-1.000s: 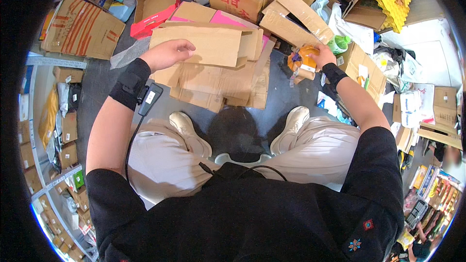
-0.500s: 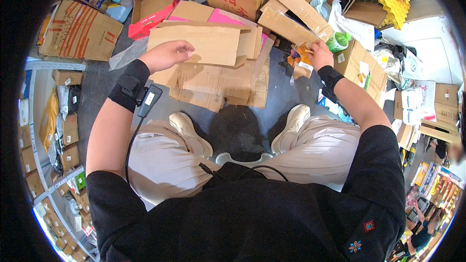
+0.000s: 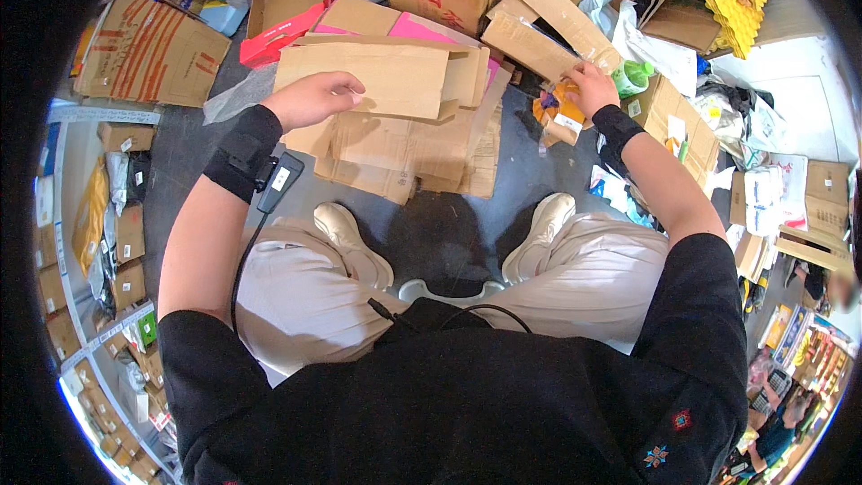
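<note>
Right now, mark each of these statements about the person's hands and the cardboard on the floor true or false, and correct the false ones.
1. The left hand rests on a flattened brown cardboard sheet. True.
2. The right hand holds a pair of scissors. False: no scissors show; it reaches toward an orange packet beside an opened cardboard box.
3. A red open box lies beyond the flattened cardboard, on the person's left. True.
4. Both hands grip the same sheet. False: they are well apart, the left on the stack, the right off to its right side.
5. A green bottle lies close to the right hand. True.
</note>
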### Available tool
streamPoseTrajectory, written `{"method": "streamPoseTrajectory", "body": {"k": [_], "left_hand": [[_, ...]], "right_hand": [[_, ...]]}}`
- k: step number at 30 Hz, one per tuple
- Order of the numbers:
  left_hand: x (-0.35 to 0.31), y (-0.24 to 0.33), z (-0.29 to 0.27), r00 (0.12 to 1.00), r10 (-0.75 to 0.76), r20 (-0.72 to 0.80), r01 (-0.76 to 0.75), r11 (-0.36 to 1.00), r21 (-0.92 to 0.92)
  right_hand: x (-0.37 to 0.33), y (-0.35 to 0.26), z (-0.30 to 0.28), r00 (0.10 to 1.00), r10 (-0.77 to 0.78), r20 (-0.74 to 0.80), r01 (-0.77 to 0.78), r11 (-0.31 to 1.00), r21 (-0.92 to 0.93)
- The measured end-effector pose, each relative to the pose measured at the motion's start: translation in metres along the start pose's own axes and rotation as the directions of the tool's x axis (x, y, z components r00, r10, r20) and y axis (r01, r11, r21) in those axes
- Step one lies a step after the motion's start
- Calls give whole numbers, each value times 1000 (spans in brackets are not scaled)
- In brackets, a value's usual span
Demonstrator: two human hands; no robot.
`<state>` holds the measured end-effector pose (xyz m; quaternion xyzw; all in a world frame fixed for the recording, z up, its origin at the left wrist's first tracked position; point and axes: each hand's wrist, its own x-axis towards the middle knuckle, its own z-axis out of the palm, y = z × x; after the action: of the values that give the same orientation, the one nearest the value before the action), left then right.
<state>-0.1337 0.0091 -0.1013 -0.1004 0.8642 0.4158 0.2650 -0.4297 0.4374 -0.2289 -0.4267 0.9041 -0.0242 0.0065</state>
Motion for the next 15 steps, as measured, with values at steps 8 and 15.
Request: {"method": "streamPoseTrajectory", "body": {"k": [8,15], "left_hand": [[-2,-2,6,998,23,-64,-25,999,-30],[0,-6,4,996,63,-61,-58,995,77]], "right_hand": [[19,2,2,997,-36,67,42,996,-82],[20,5,6,996,-83,29,85,995,-50]]}}
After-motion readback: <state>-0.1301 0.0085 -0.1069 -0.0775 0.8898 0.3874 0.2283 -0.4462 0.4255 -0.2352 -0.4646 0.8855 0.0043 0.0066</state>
